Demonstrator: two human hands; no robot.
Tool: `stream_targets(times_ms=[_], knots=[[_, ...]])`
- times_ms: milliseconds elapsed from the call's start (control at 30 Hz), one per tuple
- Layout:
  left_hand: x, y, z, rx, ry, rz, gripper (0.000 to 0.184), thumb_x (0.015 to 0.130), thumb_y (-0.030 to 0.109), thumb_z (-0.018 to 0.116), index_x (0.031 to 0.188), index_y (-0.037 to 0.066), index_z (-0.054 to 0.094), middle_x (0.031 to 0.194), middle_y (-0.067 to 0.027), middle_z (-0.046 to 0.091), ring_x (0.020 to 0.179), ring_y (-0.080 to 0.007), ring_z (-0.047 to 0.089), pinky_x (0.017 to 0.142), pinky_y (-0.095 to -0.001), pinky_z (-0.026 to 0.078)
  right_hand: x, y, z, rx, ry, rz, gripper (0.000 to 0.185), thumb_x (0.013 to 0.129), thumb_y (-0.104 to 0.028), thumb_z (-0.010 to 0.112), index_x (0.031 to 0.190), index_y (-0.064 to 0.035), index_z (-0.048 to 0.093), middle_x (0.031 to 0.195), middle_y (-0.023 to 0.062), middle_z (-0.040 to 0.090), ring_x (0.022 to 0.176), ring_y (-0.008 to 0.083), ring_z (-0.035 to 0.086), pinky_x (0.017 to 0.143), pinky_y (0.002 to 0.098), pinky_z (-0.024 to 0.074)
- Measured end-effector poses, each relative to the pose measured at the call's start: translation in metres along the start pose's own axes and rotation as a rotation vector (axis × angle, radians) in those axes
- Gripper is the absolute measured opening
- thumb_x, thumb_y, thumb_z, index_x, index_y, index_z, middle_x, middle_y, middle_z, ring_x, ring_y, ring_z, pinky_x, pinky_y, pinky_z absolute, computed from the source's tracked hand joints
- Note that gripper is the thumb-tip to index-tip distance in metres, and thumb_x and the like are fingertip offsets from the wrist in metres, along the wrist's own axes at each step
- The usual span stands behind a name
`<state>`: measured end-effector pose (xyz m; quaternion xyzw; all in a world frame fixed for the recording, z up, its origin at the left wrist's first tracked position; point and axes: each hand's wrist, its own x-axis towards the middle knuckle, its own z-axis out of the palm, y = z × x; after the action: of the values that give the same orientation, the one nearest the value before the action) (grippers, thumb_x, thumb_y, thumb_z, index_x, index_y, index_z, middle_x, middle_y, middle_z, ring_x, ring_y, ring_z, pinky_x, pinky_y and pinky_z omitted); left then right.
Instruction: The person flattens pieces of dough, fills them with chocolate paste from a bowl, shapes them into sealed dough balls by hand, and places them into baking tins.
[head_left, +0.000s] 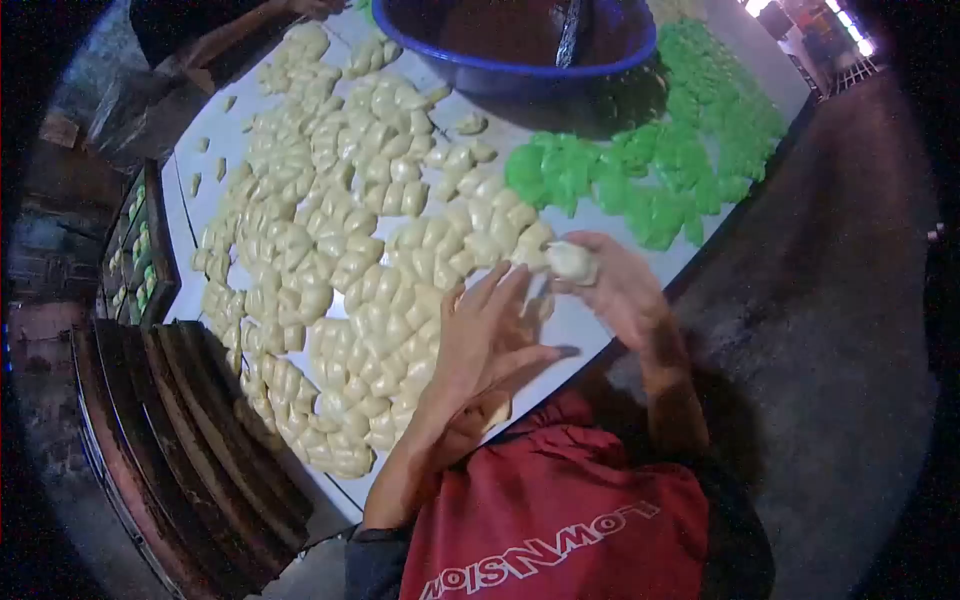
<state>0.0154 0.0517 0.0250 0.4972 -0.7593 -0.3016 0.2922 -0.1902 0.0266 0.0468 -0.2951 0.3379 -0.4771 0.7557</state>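
Note:
A pale dough piece (572, 262) rests in my right hand (628, 295), its fingers curled around it above the table's near edge. My left hand (490, 335) reaches over the table with fingers stretched out and thumb apart. Its fingertips are at the edge of the spread of cream-coloured dough pieces (370, 260), close to the piece in my right hand. Whether they touch the dough, I cannot tell. Small lumps of bright green dough (640, 175) lie in a heap beyond my right hand.
A blue bowl (480, 75) of brown filling stands at the far side, with a metal utensil (570, 35) in it. Dark trays (190, 450) are stacked at the left. Behind them, a tray (140, 250) holds green and pale pieces. Another person's arm (225, 35) shows at upper left.

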Motion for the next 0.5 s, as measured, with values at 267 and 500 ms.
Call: stream_targets(times_ms=[267,500], knots=[[0.039,0.004,0.002,-0.498,0.102,-0.306,0.027,0.087,0.018,0.068,0.106,-0.002,0.069,0.077,-0.0117,0.069,0.067,-0.0163,0.067,0.059,-0.0280,0.051,0.026,-0.003,-0.002,-0.659,0.233,0.136,0.024,0.086,-0.014,0.067,0.107,-0.0030,0.061,0.112,0.0077,0.061,0.090,0.0143,0.063,0.077,0.0292,0.0515],[0.110,0.018,0.020,-0.477,0.529,0.056,0.078,0.093,0.048,0.052,0.144,-0.007,0.031,0.118,-0.0218,0.063,0.113,-0.0276,0.059,0.098,-0.0351,0.044,0.056,-0.021,0.006,-0.932,0.290,-0.307,0.025,0.076,-0.010,0.076,0.095,-0.0021,0.063,0.098,0.0055,0.064,0.092,0.0177,0.063,0.078,0.0285,0.0501]])
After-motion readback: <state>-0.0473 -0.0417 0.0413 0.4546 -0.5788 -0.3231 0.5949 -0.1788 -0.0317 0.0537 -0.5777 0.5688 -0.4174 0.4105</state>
